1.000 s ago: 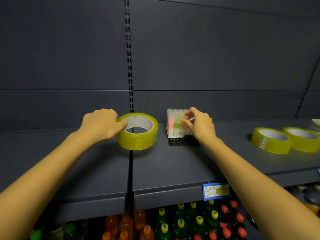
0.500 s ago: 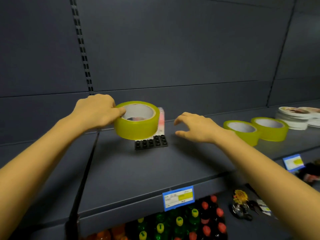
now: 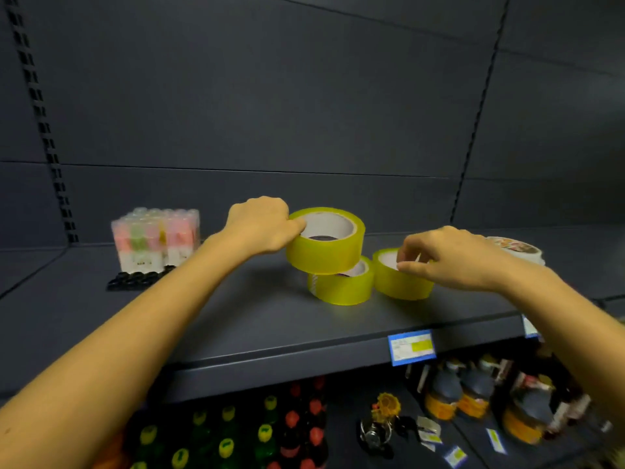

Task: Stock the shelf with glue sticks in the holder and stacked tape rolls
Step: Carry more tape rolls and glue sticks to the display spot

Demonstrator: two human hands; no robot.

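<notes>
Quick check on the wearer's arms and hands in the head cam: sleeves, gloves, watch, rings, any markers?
Both arms are bare from the frame edge to the wrist: no sleeves show. The left hand and right hand wear no gloves, and no watch, band, ring or tracking marker is visible. No cables or straps. Motion blur could hide something very small.

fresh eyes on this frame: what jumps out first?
The bright yellow tape rolls at mid-shelf: the left hand holds one tape roll over a second roll lying flat, while the right hand pinches the rim of a third roll beside it. At far left, pastel glue sticks stand in a black holder.
</notes>
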